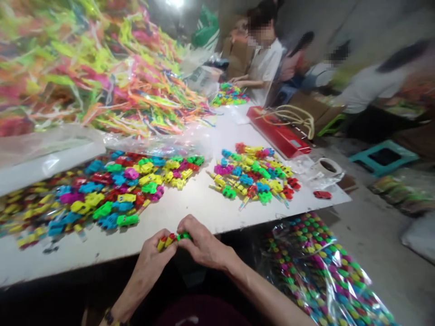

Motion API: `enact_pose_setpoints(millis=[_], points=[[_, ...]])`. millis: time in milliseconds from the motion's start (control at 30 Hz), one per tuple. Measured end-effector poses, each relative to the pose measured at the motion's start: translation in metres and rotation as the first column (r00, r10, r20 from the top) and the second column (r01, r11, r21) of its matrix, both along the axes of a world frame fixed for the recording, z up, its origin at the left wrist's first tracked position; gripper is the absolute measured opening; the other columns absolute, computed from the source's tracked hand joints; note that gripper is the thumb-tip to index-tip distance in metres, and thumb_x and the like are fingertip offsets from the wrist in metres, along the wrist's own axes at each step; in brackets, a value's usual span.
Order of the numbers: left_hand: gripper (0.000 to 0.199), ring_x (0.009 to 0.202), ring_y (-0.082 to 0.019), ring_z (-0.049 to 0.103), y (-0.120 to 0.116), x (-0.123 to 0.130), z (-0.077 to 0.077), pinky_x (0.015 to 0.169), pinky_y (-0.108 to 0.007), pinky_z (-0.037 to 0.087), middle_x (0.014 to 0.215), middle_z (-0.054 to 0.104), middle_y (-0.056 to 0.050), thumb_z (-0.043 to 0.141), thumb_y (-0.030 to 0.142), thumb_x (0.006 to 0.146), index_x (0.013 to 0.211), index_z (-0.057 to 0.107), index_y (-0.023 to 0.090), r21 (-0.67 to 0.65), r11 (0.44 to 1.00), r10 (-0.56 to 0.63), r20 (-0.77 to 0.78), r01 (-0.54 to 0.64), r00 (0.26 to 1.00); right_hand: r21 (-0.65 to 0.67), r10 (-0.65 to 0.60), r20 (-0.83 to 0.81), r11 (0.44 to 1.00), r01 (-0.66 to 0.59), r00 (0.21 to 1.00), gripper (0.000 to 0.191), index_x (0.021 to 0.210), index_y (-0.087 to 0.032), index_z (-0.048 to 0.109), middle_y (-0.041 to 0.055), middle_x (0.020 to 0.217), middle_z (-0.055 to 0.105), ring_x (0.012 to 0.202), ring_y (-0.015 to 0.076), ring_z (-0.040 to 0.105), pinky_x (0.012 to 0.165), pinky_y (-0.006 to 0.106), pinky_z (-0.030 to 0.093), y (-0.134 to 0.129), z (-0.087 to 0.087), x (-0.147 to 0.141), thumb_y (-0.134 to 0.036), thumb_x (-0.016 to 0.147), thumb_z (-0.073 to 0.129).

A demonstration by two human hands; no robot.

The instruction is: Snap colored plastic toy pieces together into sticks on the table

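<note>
Both of my hands meet just off the table's front edge, their fingers bent. My left hand [157,249] is closed around a few small yellow tubes with red ends [166,242]. Pinched in my right hand [204,244] is a small green toy car [184,236], its end touching or very near those tubes. How the two are joined, I cannot tell. Beyond my left hand spreads a heap of colourful toy cars [124,198], with more yellow tubes [25,210] at its left end. A smaller heap of toy cars [261,174], some fixed to tubes, lies farther right.
A large mound of bright plastic strips [112,68] covers the table's back left. On the right are a red box [277,131], a tape roll [326,167] and a lone red car [322,194]. Bagged toys [326,267] lie below. Several people sit beyond, near a teal stool [384,156].
</note>
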State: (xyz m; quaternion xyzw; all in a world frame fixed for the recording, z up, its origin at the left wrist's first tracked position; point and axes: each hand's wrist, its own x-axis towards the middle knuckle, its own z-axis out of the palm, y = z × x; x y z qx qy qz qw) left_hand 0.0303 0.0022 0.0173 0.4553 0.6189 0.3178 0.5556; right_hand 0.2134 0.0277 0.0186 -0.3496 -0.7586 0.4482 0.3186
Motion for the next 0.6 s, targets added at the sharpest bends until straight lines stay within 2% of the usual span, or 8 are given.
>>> enact_pose_setpoints(millis=[100, 233, 300, 367, 433, 500, 567, 600], points=[[0.037, 0.056, -0.009, 0.035, 0.005, 0.005, -0.003, 0.051, -0.021, 0.031, 0.058, 0.039, 0.006, 0.075, 0.045, 0.064, 0.064, 0.048, 0.019, 0.075, 0.997, 0.007, -0.018, -0.005, 1.0, 0.034, -0.024, 0.043, 0.999, 0.022, 0.999, 0.017, 0.099, -0.024, 0.048, 0.0034, 0.103, 0.053, 0.095, 0.0179, 0.052, 0.088, 0.034, 0.048, 0.0, 0.006, 0.003, -0.011, 0.09, 0.055], [0.042, 0.056, -0.01, 0.041, 0.014, 0.018, -0.007, 0.049, -0.02, 0.036, 0.06, 0.047, 0.005, 0.075, 0.055, 0.074, 0.073, 0.054, 0.019, 0.041, 0.996, -0.083, 0.051, 0.081, 0.995, 0.11, -0.047, 0.129, 0.993, 0.033, 0.991, 0.015, 0.096, -0.023, 0.051, 0.0036, 0.102, 0.054, 0.096, 0.0183, 0.055, 0.087, 0.033, 0.049, 0.009, 0.01, 0.017, -0.011, 0.089, 0.059], [0.048, 0.069, -0.015, 0.055, 0.018, 0.023, -0.005, 0.057, -0.023, 0.048, 0.076, 0.06, -0.001, 0.075, 0.062, 0.075, 0.088, 0.063, 0.017, 0.029, 0.999, -0.048, 0.123, 0.045, 0.991, 0.184, -0.077, 0.165, 0.982, 0.046, 0.983, 0.01, 0.095, -0.022, 0.054, 0.005, 0.103, 0.055, 0.097, 0.0189, 0.057, 0.088, 0.033, 0.051, 0.019, 0.017, 0.034, -0.014, 0.091, 0.059], [0.064, 0.087, -0.019, 0.061, 0.021, 0.023, 0.0, 0.068, -0.027, 0.057, 0.097, 0.066, -0.007, 0.08, 0.066, 0.07, 0.106, 0.066, 0.016, 0.016, 0.998, 0.062, 0.188, -0.066, 0.98, 0.294, -0.197, 0.206, 0.947, 0.131, 0.958, 0.004, 0.097, -0.02, 0.058, 0.0086, 0.106, 0.058, 0.102, 0.0212, 0.058, 0.091, 0.035, 0.051, 0.035, 0.031, 0.061, -0.017, 0.094, 0.057], [0.075, 0.083, -0.017, 0.061, 0.021, 0.02, 0.005, 0.063, -0.024, 0.056, 0.101, 0.066, -0.007, 0.085, 0.066, 0.063, 0.113, 0.066, 0.014, -0.012, 0.989, 0.148, 0.254, -0.15, 0.956, 0.404, -0.4, 0.275, 0.873, 0.272, 0.874, 0.012, 0.103, -0.017, 0.063, 0.0141, 0.115, 0.059, 0.11, 0.0253, 0.058, 0.096, 0.041, 0.051, 0.052, 0.048, 0.092, -0.02, 0.097, 0.053], [0.073, 0.063, -0.009, 0.052, 0.017, 0.017, 0.008, 0.047, -0.016, 0.042, 0.082, 0.062, -0.001, 0.089, 0.063, 0.06, 0.108, 0.066, 0.012, -0.059, 0.988, 0.157, 0.331, -0.145, 0.93, 0.477, -0.583, 0.38, 0.788, 0.388, 0.718, 0.023, 0.116, -0.015, 0.065, 0.0196, 0.132, 0.057, 0.12, 0.032, 0.056, 0.104, 0.051, 0.047, 0.063, 0.062, 0.12, -0.02, 0.095, 0.056], [0.067, 0.05, -0.003, 0.035, 0.01, 0.017, 0.01, 0.04, -0.012, 0.026, 0.065, 0.05, 0.006, 0.092, 0.059, 0.06, 0.102, 0.066, 0.013, -0.135, 0.987, 0.137, 0.419, -0.088, 0.898, 0.513, -0.679, 0.45, 0.729, 0.454, 0.58, 0.04, 0.13, -0.013, 0.062, 0.0235, 0.145, 0.051, 0.131, 0.0398, 0.049, 0.112, 0.062, 0.039, 0.062, 0.065, 0.134, -0.016, 0.09, 0.061], [0.065, 0.048, -0.002, 0.03, 0.005, 0.02, 0.01, 0.04, -0.012, 0.021, 0.061, 0.046, 0.009, 0.093, 0.057, 0.06, 0.1, 0.066, 0.013, -0.188, 0.981, 0.133, 0.465, -0.048, 0.875, 0.511, -0.687, 0.453, 0.722, 0.466, 0.568, 0.048, 0.136, -0.012, 0.059, 0.0247, 0.15, 0.048, 0.137, 0.0422, 0.045, 0.114, 0.065, 0.035, 0.055, 0.062, 0.133, -0.014, 0.088, 0.063]])
